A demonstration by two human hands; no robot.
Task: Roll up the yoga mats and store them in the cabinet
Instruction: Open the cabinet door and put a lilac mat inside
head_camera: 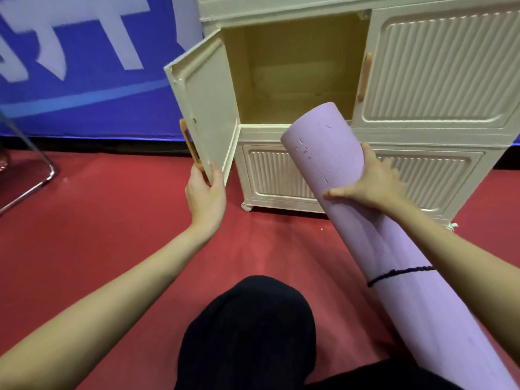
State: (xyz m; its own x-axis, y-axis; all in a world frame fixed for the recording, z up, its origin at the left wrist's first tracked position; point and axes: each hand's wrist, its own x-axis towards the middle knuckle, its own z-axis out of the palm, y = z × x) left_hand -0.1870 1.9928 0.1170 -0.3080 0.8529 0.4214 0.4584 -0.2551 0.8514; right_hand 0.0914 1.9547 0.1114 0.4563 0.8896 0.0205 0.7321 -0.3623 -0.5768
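- On the red floor (112, 235) stood a cream cabinet (351, 136) with ribbed door panels, set against a blue banner (84, 66) bearing white lettering.
- Its upper left door (202, 108) was swung wide open toward the person, showing a bare, pale wooden compartment (295, 74) behind it.
- The left hand (205, 192) gripped the lower corner of that open door, thumb on the inner face and fingers curled round the outer edge, just below the door's wooden handle (190, 147).
- The right hand (371, 181) held a rolled lilac yoga mat (365, 220), fingers wrapped round the far side of the roll and thumb lying across its near face.
- The mat was tilted, its upper end raised in front of the compartment's lower lip but not inside, its lower end running off toward the bottom right corner of the view.
- A dark cord (399, 273) circled the roll partway down.
- The upper right door (439, 71) and the lower doors were closed.
- A black-clad knee (253, 327) filled the near foreground, and a chrome chair leg (31, 175) curved across the floor at far left.
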